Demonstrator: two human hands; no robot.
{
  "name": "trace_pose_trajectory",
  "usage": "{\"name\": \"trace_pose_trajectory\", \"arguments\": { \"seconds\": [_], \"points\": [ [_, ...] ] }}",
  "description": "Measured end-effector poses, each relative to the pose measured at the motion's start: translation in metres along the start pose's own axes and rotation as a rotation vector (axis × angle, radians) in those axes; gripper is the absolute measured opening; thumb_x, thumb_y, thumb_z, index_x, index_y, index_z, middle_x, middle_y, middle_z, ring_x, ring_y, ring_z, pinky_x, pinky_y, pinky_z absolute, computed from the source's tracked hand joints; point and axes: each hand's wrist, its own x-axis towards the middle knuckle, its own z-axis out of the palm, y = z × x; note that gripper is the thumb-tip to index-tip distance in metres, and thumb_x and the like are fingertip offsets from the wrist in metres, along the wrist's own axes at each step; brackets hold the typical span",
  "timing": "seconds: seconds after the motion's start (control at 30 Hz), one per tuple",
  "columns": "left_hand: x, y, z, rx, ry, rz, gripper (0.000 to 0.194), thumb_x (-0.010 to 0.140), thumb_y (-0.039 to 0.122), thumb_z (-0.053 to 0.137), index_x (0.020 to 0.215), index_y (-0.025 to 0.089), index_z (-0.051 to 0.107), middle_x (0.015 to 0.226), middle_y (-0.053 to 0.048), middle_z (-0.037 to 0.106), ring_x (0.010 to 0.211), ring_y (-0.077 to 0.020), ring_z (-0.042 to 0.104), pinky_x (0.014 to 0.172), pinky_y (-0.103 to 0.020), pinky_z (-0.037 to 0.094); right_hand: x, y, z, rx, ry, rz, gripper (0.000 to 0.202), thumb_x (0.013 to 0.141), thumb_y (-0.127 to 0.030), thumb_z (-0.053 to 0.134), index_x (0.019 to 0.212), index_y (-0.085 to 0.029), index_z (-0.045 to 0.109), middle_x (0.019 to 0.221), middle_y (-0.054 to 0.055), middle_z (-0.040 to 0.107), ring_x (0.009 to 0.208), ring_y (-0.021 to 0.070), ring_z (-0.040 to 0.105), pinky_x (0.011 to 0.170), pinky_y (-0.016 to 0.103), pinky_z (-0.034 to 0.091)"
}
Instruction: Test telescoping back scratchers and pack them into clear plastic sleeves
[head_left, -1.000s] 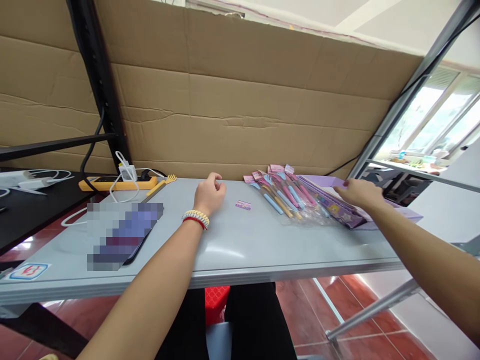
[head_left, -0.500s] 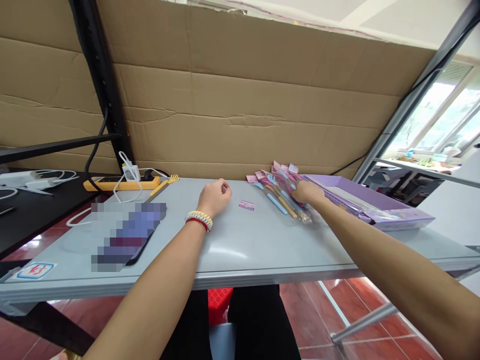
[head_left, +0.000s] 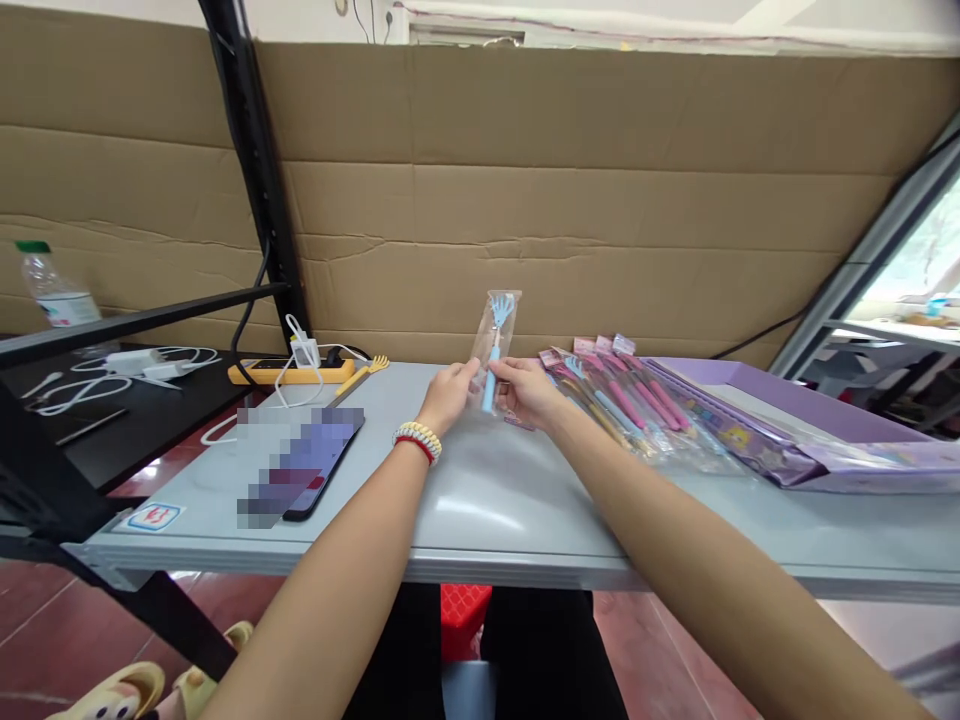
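A light-blue back scratcher in a clear plastic sleeve stands raised above the table, claw end up. My left hand pinches the left edge of the sleeve. My right hand, fingers closed, grips the sleeve's right side by the handle. Under the right hand a small purple printed label shows in part on the tabletop. To the right lies a row of sleeved back scratchers in pink, blue and tan, with pink header labels at their far ends.
At the right, a purple open box sits beside the row. On the left are a phone, a yellow power strip with white cables and an unwrapped yellow back scratcher. A cardboard wall backs the grey table.
My right hand has come away from the row to the middle with a sleeved blue back scratcher. My left hand has taken hold of its sleeve. The view has shifted.
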Motion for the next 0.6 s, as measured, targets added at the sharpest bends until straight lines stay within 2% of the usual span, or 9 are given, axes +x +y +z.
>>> {"name": "trace_pose_trajectory", "arguments": {
  "seconds": [0.07, 0.13, 0.3, 0.4, 0.5, 0.6],
  "points": [
    [0.0, 0.0, 0.0, -0.116, -0.048, -0.058, 0.032, 0.082, 0.046, 0.051, 0.076, 0.016, 0.057, 0.066, -0.003, 0.06, 0.052, -0.0128, 0.055, 0.05, -0.024, 0.039, 0.001, 0.01, 0.007, 0.046, -0.051, -0.017, 0.025, 0.074, -0.035, 0.068, 0.071, -0.018, 0.051, 0.055, -0.001, 0.057, 0.043, 0.0095, 0.051, 0.038, 0.021, 0.039],
    [0.0, 0.001, -0.001, -0.125, -0.076, -0.101, 0.024, 0.078, 0.039, 0.058, 0.076, 0.015, 0.057, 0.066, -0.003, 0.06, 0.052, -0.0121, 0.055, 0.048, -0.023, 0.039, 0.0, 0.016, 0.004, 0.06, -0.041, -0.035, 0.022, 0.073, -0.032, 0.069, 0.076, -0.018, 0.052, 0.058, -0.001, 0.06, 0.046, 0.0108, 0.055, 0.039, 0.02, 0.042],
    [-0.003, 0.002, -0.005, -0.019, -0.116, -0.157, 0.008, 0.074, 0.018, 0.063, 0.072, 0.014, 0.057, 0.061, 0.0, 0.057, 0.047, -0.0073, 0.05, 0.043, -0.019, 0.035, -0.011, 0.012, -0.019, 0.091, 0.22, -0.071, 0.025, 0.069, -0.021, 0.071, 0.082, -0.019, 0.051, 0.06, -0.002, 0.063, 0.048, 0.0133, 0.06, 0.034, 0.019, 0.042],
    [-0.004, 0.004, -0.006, -0.037, -0.127, -0.186, 0.009, 0.078, 0.018, 0.06, 0.072, 0.014, 0.056, 0.063, -0.001, 0.059, 0.042, -0.0065, 0.049, 0.038, -0.019, 0.029, -0.015, 0.004, -0.027, 0.133, 0.305, -0.061, 0.017, 0.074, -0.019, 0.068, 0.077, -0.016, 0.051, 0.057, 0.0, 0.063, 0.045, 0.0117, 0.059, 0.034, 0.018, 0.043],
    [-0.005, 0.008, -0.008, -0.242, -0.181, -0.264, 0.015, 0.086, 0.025, 0.048, 0.077, 0.015, 0.054, 0.063, -0.002, 0.06, 0.039, -0.0093, 0.05, 0.037, -0.021, 0.032, -0.016, 0.0, -0.03, 0.189, 0.306, -0.079, 0.017, 0.078, -0.021, 0.067, 0.073, -0.015, 0.052, 0.056, 0.001, 0.062, 0.044, 0.0103, 0.058, 0.036, 0.018, 0.045],
    [-0.004, 0.011, -0.011, -0.481, -0.206, -0.305, 0.016, 0.081, 0.013, 0.04, 0.087, 0.014, 0.055, 0.068, -0.004, 0.063, 0.046, -0.0111, 0.056, 0.042, -0.022, 0.041, -0.016, -0.002, -0.03, 0.236, 0.313, -0.106, 0.019, 0.078, -0.023, 0.069, 0.072, -0.014, 0.053, 0.055, 0.001, 0.062, 0.044, 0.0107, 0.059, 0.038, 0.018, 0.047]
  ]
}}
